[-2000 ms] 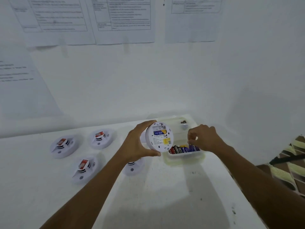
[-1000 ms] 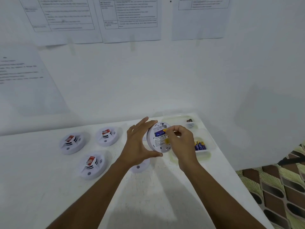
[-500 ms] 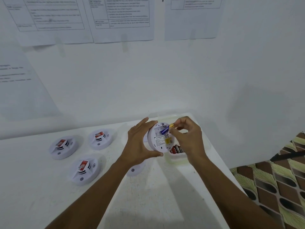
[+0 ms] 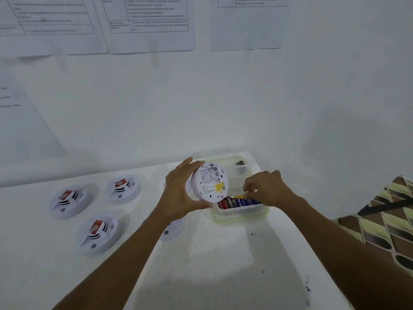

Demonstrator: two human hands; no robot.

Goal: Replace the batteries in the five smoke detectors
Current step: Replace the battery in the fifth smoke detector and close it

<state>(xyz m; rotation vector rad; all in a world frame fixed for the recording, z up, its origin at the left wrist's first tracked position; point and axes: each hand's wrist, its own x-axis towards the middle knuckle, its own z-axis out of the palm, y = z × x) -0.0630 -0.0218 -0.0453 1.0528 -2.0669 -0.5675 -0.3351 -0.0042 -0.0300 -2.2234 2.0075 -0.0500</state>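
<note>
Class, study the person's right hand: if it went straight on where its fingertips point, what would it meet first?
Probably the row of red, black and blue cylindrical batteries in the clear plastic container: the right hand points its curled fingers down at them. Whether they touch is unclear.

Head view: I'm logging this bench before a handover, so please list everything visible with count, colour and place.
held smoke detector: one, white, back toward camera, above the table's far edge
smoke detectors on table: four, white; three with red stickers at left, one partly under the left forearm
container: one, clear plastic, table's far right
battery row: red-black, yellow, blue; container's near compartment; count unclear
dark batteries: a few, far compartment
table: one, white
printed sheets: several, white, on wall
floor: brown and cream pattern, right
left hand: grips the held smoke detector
right hand: fingers curled over the battery row; hold unclear
</note>
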